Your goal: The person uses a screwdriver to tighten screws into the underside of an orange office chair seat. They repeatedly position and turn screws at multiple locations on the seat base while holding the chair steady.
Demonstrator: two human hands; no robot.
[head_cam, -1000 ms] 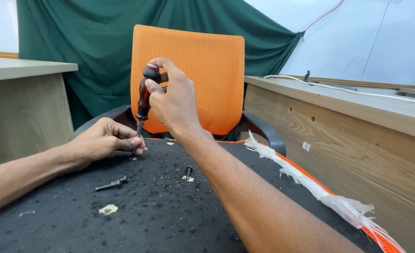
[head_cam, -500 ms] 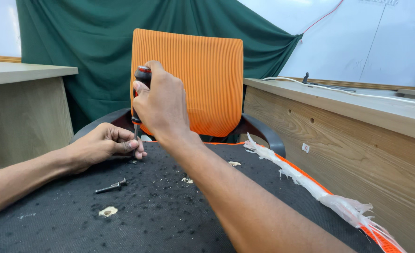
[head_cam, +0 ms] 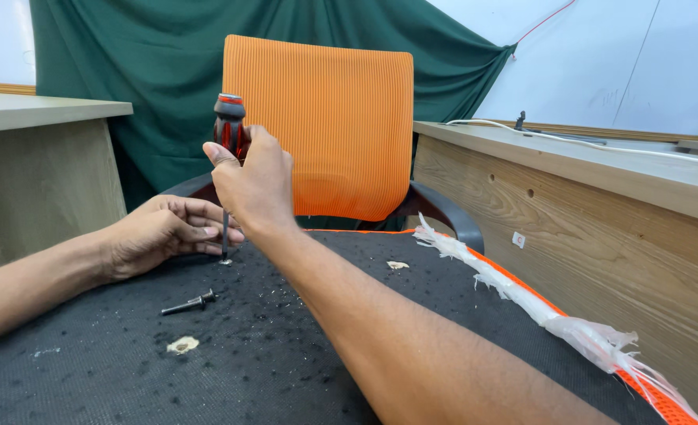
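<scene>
From the head view, the right hand (head_cam: 256, 182) clamps its fingers round a red-and-black screwdriver (head_cam: 227, 169), upright so the tip meets the black seat underside (head_cam: 286, 354). The left hand (head_cam: 164, 230), fingers together, steadies the tip. A loose bolt (head_cam: 188, 302) lies nearby.

A black chair seat (head_cam: 301, 346) carries a loose bolt (head_cam: 189, 302) and, apparently, wood chips (head_cam: 182, 344).
</scene>
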